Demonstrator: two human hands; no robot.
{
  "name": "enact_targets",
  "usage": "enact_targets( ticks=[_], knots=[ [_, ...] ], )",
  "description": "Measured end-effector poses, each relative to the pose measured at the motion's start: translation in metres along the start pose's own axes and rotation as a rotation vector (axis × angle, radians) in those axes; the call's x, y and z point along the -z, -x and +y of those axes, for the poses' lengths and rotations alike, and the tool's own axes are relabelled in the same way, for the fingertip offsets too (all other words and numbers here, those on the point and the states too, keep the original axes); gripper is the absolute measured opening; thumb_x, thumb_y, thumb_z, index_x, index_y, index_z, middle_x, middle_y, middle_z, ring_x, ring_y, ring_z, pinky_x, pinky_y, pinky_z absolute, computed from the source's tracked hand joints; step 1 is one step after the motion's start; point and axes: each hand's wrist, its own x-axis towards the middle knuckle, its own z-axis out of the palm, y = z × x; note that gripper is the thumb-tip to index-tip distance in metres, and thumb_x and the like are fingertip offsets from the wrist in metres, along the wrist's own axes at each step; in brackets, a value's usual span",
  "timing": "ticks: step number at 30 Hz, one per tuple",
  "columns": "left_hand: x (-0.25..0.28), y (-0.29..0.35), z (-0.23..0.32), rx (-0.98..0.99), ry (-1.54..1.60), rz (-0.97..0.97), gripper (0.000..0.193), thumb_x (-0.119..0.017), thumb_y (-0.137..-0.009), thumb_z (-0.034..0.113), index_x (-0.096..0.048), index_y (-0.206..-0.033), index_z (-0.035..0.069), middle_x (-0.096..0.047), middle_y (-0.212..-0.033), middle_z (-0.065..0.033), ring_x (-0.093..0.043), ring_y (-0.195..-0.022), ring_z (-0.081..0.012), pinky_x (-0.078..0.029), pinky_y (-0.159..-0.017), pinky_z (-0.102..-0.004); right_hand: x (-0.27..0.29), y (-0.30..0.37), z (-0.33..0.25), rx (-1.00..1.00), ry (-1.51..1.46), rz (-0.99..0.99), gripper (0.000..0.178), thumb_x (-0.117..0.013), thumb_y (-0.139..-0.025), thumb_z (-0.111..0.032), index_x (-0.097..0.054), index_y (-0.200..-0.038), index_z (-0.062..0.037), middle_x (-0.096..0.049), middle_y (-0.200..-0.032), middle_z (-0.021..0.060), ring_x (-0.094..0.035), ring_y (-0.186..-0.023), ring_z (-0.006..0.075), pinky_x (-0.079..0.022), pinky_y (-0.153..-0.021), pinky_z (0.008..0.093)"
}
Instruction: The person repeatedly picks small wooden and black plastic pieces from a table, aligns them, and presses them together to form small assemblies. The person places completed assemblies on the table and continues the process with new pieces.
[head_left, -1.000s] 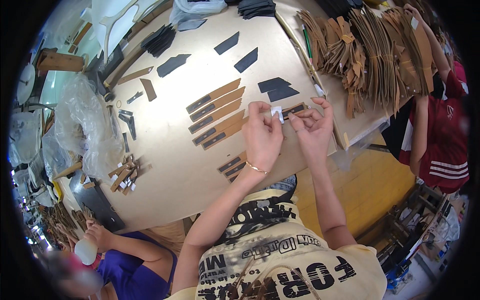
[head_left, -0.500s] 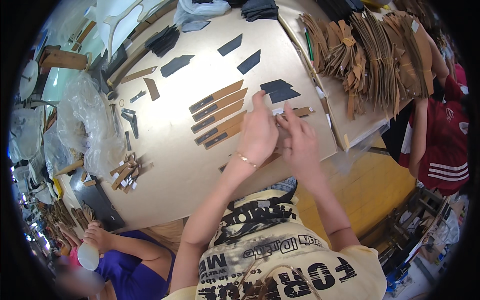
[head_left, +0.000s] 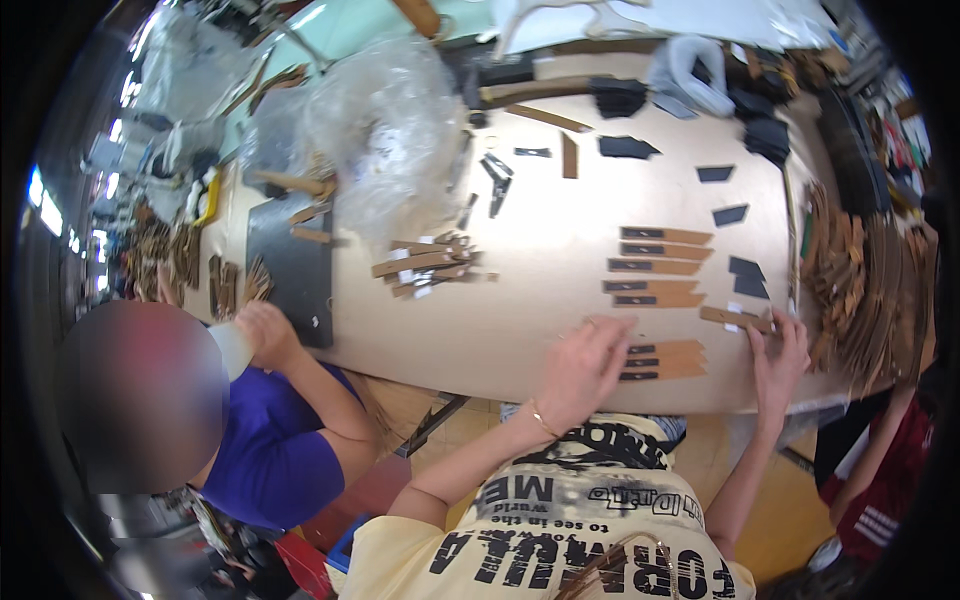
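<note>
My right hand (head_left: 782, 356) has its thumb and fingers around the right end of a brown leather strip (head_left: 724, 317) with small white labels, low over the table. My left hand (head_left: 580, 374) is held palm down beside a lower group of tan leather strips with dark ends (head_left: 676, 360); its fingers are loosely extended and nothing shows in them. Beyond it lie several similar tan strips (head_left: 680, 268) in a column. Black slanted leather pieces (head_left: 748, 277) rest beyond the right hand.
Bundled brown strips (head_left: 860, 300) line the right edge. A pile of labelled strips (head_left: 425, 262) and a crumpled clear plastic bag (head_left: 385, 130) sit on the left. Stacked black pieces (head_left: 617, 97) lie at the back. A co-worker in purple (head_left: 285, 460) is close on the left.
The view has turned left. My hands, close together before, are now apart: the left beside the lower tan strips, the right at the labelled brown strip.
</note>
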Motion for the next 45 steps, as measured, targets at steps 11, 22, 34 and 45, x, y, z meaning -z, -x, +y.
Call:
enact_targets(
  ticks=[11, 22, 34, 45],
  knots=[
    [0.005, 0.008, -0.004, -0.105, 0.229, 0.013, 0.037, -0.071, -0.087, 0.017, -0.062, -0.122, 0.008, -0.057, -0.128, -0.0129, -0.064, -0.104, -0.0292, -0.052, -0.086, -0.0387, 0.039, 0.024, -0.055, -0.053, -0.324, -0.121, 0.019, -0.075, -0.08, -0.006, -0.058, -0.086, 0.0, -0.051, -0.074, 0.0048, -0.045, -0.073, 0.0141, -0.04, -0.071, 0.0281],
    [0.14, 0.0, -0.097, 0.348, 0.288, 0.024, 0.017, -0.069, -0.09, 0.013, -0.072, -0.104, 0.003, -0.072, -0.097, -0.0087, -0.066, -0.086, -0.0149, -0.052, -0.08, -0.0284, -0.015, 0.012, -0.237, 0.355, -0.511, -0.435, 0.033, -0.08, -0.079, -0.02, -0.066, -0.105, -0.0063, -0.064, -0.093, 0.0043, -0.056, -0.084, 0.0199, -0.036, -0.09, 0.0359],
    [0.198, -0.045, -0.137, 0.281, -0.509, 0.616, 0.022, -0.07, -0.09, 0.016, -0.072, -0.1, -0.003, -0.072, -0.096, -0.0163, -0.069, -0.088, -0.0278, -0.051, -0.085, -0.0371, 0.025, 0.007, -0.093, -0.088, -0.053, -0.07, 0.019, -0.072, -0.086, -0.018, -0.067, -0.099, -0.0057, -0.065, -0.091, 0.0062, -0.061, -0.084, 0.0216, -0.038, -0.086, 0.0363],
    [0.274, -0.143, -0.246, 0.359, -0.507, 0.255, 0.036, -0.062, -0.093, 0.026, -0.069, -0.114, -0.002, -0.073, -0.106, -0.0181, -0.07, -0.097, -0.0288, -0.052, -0.088, -0.0394, 0.014, 0.019, -0.064, 0.002, -0.132, -0.134, 0.016, -0.071, -0.083, -0.01, -0.064, -0.096, -0.0024, -0.064, -0.087, 0.0098, -0.062, -0.083, 0.0266, -0.046, -0.08, 0.0375]
  ],
)
